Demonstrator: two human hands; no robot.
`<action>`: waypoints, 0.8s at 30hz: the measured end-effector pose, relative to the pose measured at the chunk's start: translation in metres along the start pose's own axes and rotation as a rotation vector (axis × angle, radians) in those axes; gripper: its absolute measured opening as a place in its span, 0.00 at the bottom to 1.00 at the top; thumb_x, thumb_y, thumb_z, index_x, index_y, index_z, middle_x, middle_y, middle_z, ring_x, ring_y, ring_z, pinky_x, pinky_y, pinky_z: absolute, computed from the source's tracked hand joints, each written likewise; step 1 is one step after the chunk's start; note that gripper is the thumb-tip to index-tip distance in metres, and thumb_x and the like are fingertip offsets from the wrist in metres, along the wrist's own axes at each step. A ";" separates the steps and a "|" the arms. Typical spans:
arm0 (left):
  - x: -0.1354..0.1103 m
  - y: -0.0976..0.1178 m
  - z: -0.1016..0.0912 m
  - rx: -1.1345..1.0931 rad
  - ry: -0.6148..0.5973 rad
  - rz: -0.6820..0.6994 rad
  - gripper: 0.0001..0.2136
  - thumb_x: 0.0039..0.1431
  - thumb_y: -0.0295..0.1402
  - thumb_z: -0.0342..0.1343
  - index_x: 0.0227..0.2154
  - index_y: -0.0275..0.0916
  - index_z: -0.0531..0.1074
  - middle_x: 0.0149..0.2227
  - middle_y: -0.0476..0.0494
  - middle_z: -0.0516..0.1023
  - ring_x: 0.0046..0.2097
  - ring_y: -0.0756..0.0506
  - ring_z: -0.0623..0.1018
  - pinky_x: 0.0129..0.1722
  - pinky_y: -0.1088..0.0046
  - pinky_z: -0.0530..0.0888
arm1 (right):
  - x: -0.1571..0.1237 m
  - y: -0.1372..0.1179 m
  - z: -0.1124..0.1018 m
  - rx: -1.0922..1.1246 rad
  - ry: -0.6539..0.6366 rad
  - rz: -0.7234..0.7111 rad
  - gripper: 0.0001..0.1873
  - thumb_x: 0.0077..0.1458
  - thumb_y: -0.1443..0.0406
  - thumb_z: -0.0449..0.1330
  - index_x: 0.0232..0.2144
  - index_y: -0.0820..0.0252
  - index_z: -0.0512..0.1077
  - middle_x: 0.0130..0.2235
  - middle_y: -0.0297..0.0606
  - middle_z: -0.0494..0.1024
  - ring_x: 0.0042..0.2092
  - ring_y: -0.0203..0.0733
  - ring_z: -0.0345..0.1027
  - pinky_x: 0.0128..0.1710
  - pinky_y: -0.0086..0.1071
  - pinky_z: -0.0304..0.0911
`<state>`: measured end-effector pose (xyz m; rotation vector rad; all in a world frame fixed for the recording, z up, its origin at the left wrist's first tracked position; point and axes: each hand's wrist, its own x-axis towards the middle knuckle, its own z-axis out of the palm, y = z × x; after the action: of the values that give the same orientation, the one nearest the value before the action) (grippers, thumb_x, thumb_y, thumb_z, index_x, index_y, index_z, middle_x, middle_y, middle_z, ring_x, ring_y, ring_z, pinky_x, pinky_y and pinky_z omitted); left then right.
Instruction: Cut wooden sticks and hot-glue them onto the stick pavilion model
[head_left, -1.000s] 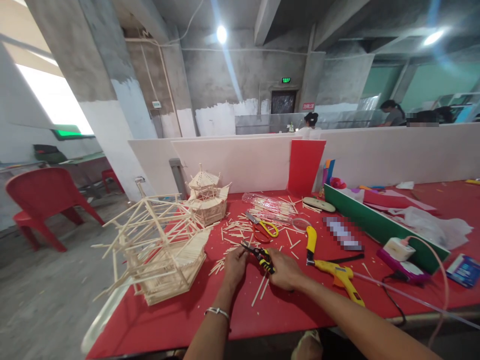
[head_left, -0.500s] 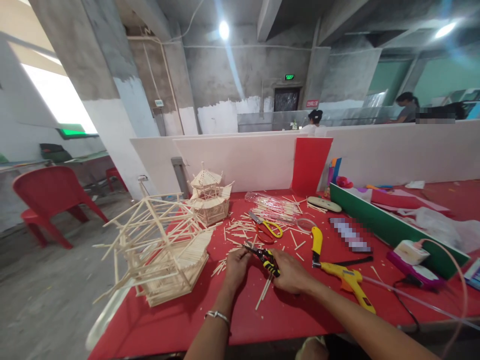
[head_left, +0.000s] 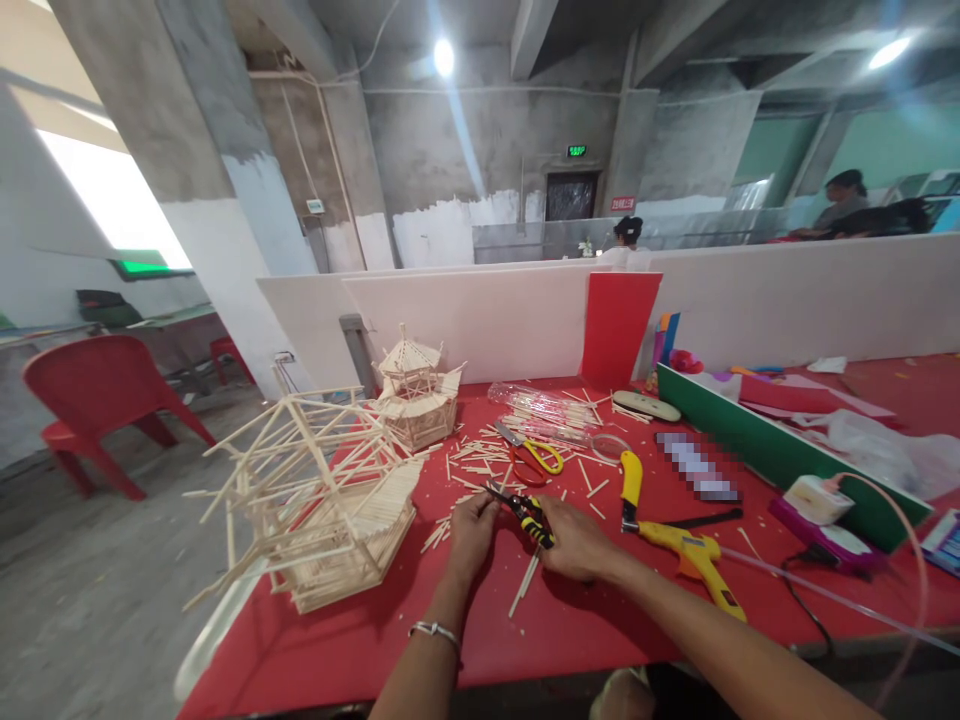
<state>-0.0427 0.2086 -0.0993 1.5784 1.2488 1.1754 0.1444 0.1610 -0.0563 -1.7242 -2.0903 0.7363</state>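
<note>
My right hand (head_left: pixel 576 542) is closed around the black-and-yellow handles of a pair of pliers (head_left: pixel 517 505), whose dark jaws point left and away from me. My left hand (head_left: pixel 472 532) is closed in a pinch at the jaw tips, on a thin wooden stick mostly hidden by the fingers. Loose wooden sticks (head_left: pixel 480 455) lie scattered just beyond both hands. Below the pliers, a few longer sticks (head_left: pixel 525 582) rest on the red tabletop (head_left: pixel 480 645). Left of my left hand stands an open stick-built frame (head_left: pixel 337 530) with a planked base.
A smaller stick pavilion (head_left: pixel 420 395) stands behind the frame. Scissors (head_left: pixel 536 460) with red and yellow handles lie past the pliers. To the right are a yellow-handled tool (head_left: pixel 631 485), a yellow glue gun (head_left: pixel 694 555), a power strip (head_left: pixel 825 535) and a green board (head_left: pixel 780 455).
Both hands and the pliers hold almost the same place, with only a slight shift in the right hand and handles. The whole view has moved a little. A person in the background has changed posture.
</note>
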 end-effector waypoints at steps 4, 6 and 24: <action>-0.002 0.003 0.000 -0.033 -0.009 0.006 0.10 0.54 0.36 0.53 0.25 0.37 0.75 0.25 0.48 0.76 0.31 0.46 0.73 0.35 0.72 0.69 | -0.014 0.000 -0.010 0.084 -0.022 0.036 0.24 0.43 0.66 0.61 0.46 0.57 0.67 0.43 0.41 0.75 0.43 0.46 0.67 0.37 0.32 0.54; -0.006 0.005 -0.002 -0.055 -0.038 0.009 0.10 0.53 0.38 0.56 0.25 0.37 0.76 0.26 0.48 0.76 0.31 0.46 0.73 0.35 0.72 0.69 | -0.023 0.002 -0.014 0.138 -0.043 0.079 0.22 0.39 0.68 0.60 0.42 0.58 0.67 0.38 0.38 0.75 0.37 0.43 0.66 0.33 0.30 0.52; -0.050 0.029 -0.057 -0.227 -0.094 -0.059 0.17 0.48 0.46 0.64 0.22 0.35 0.79 0.27 0.41 0.78 0.35 0.45 0.75 0.41 0.70 0.69 | -0.059 -0.030 0.018 0.842 -0.427 0.224 0.27 0.25 0.69 0.54 0.36 0.59 0.67 0.24 0.27 0.66 0.21 0.31 0.56 0.19 0.25 0.52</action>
<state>-0.0944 0.1557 -0.0668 1.4030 1.0553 1.1488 0.1224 0.0958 -0.0496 -1.3728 -1.4256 1.8534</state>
